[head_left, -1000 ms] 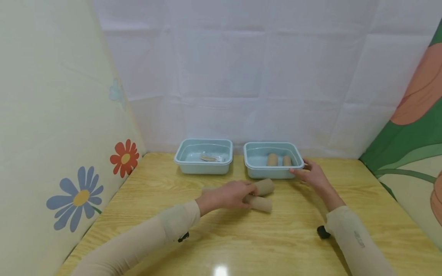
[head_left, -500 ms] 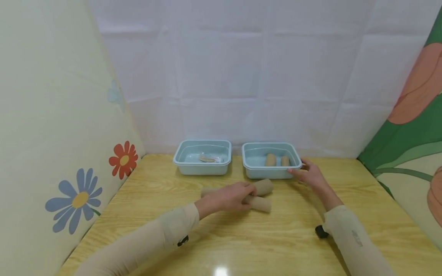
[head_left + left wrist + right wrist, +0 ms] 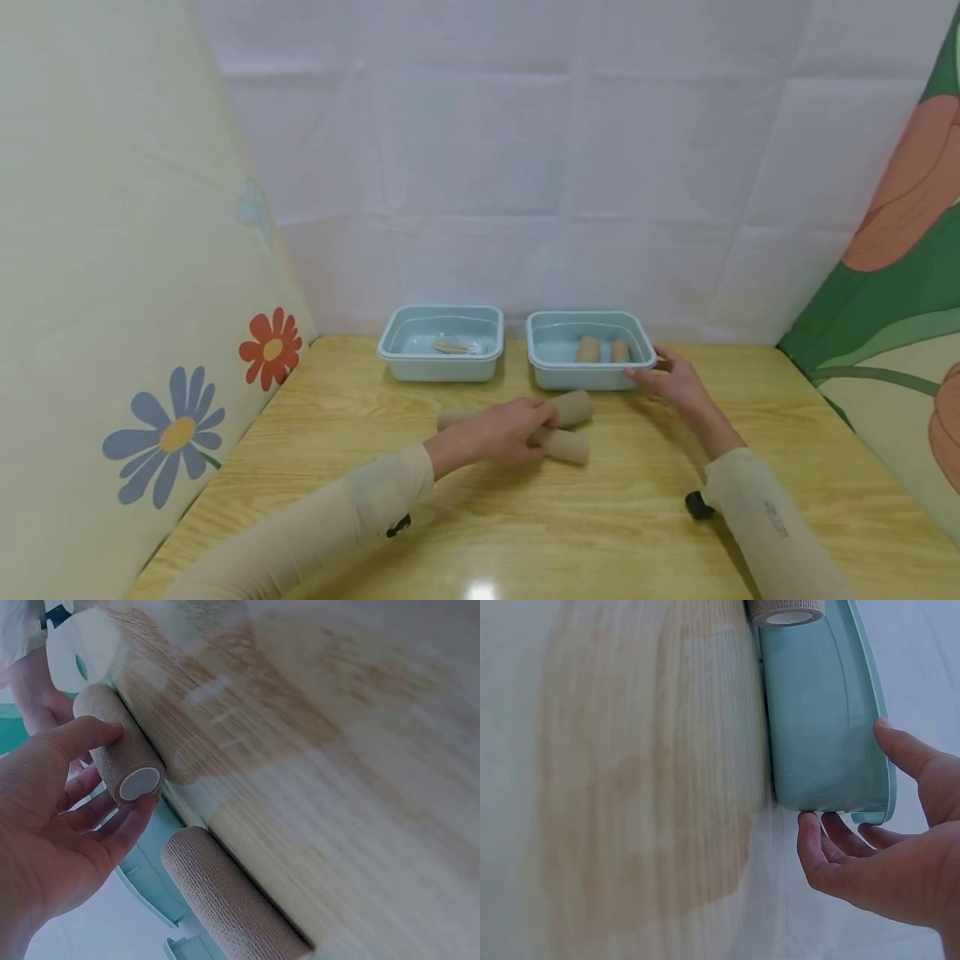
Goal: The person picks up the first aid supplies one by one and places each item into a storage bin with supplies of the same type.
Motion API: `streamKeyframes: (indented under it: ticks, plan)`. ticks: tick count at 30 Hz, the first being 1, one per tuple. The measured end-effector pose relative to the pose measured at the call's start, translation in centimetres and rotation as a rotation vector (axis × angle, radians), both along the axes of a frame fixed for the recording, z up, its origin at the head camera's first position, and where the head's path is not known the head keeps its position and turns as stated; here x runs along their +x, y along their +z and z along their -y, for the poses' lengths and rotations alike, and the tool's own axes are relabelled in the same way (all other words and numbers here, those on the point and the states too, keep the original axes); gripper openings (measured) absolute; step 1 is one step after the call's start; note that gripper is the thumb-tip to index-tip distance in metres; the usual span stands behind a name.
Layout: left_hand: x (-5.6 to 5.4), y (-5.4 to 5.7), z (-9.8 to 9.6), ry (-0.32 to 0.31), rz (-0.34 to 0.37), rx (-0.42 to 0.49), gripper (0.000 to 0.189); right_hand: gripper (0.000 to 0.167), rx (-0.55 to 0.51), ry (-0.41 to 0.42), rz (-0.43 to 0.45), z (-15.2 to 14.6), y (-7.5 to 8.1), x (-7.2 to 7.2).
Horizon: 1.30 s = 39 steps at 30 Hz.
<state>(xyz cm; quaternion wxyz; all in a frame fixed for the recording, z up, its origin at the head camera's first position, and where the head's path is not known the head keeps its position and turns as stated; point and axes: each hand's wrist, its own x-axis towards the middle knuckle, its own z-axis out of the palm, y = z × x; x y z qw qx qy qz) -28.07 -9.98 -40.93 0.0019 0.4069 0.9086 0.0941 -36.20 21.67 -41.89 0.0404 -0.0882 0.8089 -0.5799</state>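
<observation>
My left hand grips a tan bandage roll, with the thumb on its side and fingers near its white core. In the head view, two rolls show beside this hand: an upper roll and a lower roll. Another tan roll lies partly behind the wrist. At the right, my right hand holds the corner of a light-blue plastic box. Its thumb is on the rim and its fingers touch the end wall. Two tan rolls sit inside that box.
A second light-blue box stands to the left, holding a clear packet whose contents are too small to tell. White cloth hangs behind the wooden table. Flower-printed panels flank both sides.
</observation>
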Motion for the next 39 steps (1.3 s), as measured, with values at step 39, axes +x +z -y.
streamKeyframes:
  ticks: [39]
  plan:
    - [-0.3, 3.8, -2.8, -0.031, -0.174, 0.066, 0.037, 0.088, 0.014, -0.010, -0.008, 0.0, -0.2, -0.2]
